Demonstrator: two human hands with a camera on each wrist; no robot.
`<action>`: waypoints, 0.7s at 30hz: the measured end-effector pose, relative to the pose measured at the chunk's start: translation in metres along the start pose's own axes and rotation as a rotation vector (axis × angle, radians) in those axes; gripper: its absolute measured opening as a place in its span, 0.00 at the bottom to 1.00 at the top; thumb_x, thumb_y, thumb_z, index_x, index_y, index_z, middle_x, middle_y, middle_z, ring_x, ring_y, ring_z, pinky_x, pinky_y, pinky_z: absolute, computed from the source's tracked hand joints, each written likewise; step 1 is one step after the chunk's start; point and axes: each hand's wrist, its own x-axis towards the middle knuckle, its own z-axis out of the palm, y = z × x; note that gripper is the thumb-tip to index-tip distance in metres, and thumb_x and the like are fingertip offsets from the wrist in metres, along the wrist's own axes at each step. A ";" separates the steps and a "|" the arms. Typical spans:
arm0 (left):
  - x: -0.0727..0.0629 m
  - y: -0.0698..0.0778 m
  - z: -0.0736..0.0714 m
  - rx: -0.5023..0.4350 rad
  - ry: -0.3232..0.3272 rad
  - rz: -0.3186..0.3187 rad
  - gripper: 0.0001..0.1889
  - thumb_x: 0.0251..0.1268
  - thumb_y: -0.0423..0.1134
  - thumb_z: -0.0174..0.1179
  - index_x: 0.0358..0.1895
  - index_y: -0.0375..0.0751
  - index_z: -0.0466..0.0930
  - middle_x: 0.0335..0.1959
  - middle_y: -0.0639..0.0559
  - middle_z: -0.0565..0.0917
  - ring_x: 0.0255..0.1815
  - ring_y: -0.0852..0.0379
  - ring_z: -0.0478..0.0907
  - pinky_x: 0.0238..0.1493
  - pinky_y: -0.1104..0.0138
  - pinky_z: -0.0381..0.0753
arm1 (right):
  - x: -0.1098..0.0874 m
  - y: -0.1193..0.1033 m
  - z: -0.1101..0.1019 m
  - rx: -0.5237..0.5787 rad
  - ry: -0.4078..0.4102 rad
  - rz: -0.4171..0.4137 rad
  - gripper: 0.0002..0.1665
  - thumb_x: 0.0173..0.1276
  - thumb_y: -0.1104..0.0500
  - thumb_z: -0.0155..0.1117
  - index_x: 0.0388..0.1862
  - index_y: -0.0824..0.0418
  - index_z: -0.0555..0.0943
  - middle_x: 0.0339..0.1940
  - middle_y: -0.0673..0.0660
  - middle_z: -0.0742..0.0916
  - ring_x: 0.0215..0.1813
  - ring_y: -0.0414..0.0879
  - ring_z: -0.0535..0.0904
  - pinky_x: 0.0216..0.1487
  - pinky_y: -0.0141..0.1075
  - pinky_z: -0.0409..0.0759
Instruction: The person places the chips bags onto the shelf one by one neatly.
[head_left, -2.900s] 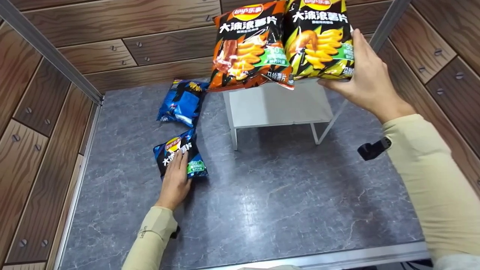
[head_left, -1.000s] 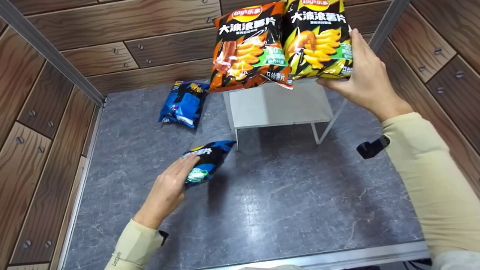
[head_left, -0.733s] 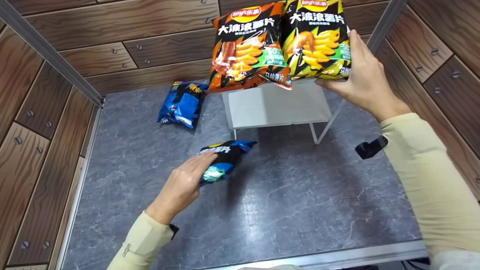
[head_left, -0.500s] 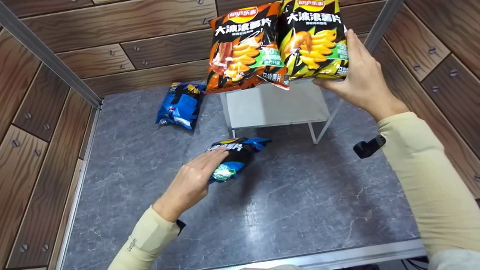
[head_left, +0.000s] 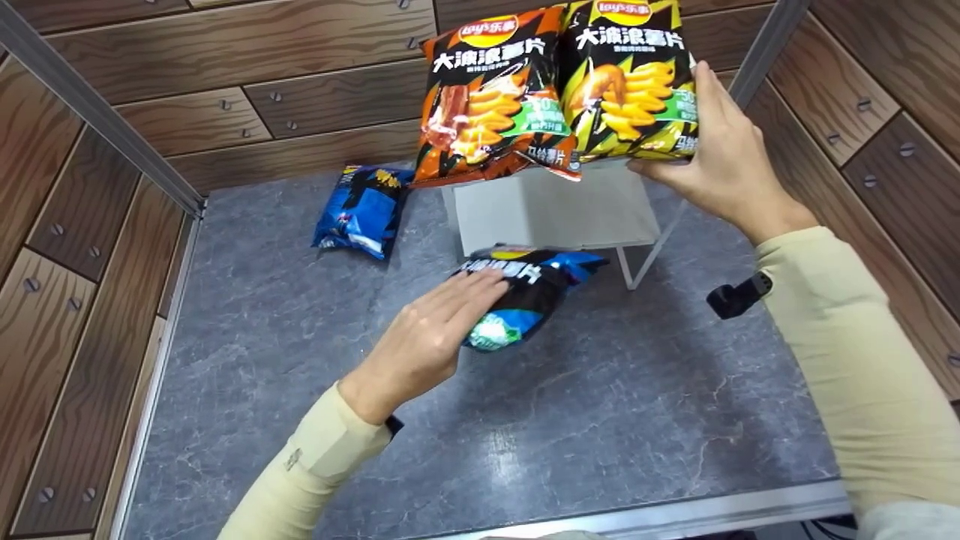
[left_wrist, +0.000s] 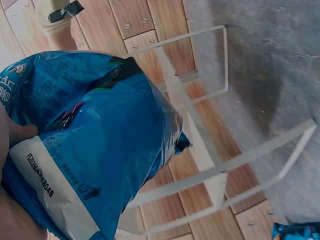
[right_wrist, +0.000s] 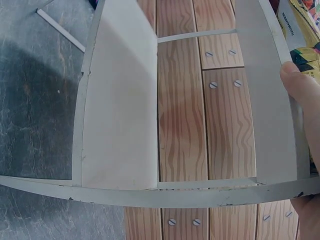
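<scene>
Left hand (head_left: 420, 337) grasping a blue chip bag (head_left: 534, 296) above the bench (head_left: 600, 442), near a white rack (head_left: 551, 210), right hand (head_left: 731, 161) gripping the rack's corner beside a yellow bag (head_left: 628, 82), orange bag (head_left: 491, 97) alongside.

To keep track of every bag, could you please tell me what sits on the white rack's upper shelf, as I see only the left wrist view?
Observer: An orange bag and a yellow bag sit there side by side.
Operator: Thank you; which is next to the right hand?
Observer: The yellow bag.
Operator: And what shows on the far side of the blue bag in the left hand?
Observer: White lettering on black, visible in the head view.
</scene>
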 end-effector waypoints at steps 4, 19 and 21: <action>0.016 -0.001 0.011 0.085 0.015 0.029 0.24 0.66 0.18 0.48 0.65 0.32 0.74 0.64 0.40 0.79 0.67 0.48 0.76 0.70 0.59 0.73 | -0.001 0.001 0.000 0.001 0.000 0.001 0.69 0.53 0.44 0.79 0.82 0.59 0.45 0.82 0.62 0.56 0.80 0.57 0.56 0.77 0.58 0.58; 0.043 -0.017 0.068 0.257 -0.062 -0.085 0.28 0.63 0.23 0.56 0.68 0.37 0.72 0.66 0.43 0.78 0.69 0.47 0.74 0.71 0.52 0.70 | 0.000 0.000 0.002 0.000 0.007 -0.003 0.69 0.53 0.43 0.78 0.82 0.59 0.46 0.82 0.62 0.56 0.81 0.57 0.54 0.77 0.59 0.58; 0.048 -0.016 0.076 0.264 -0.101 -0.115 0.29 0.61 0.25 0.58 0.69 0.39 0.71 0.67 0.44 0.77 0.71 0.47 0.72 0.72 0.48 0.68 | -0.001 0.001 0.001 -0.002 0.008 0.001 0.69 0.53 0.43 0.78 0.82 0.59 0.46 0.82 0.62 0.56 0.81 0.57 0.55 0.77 0.59 0.58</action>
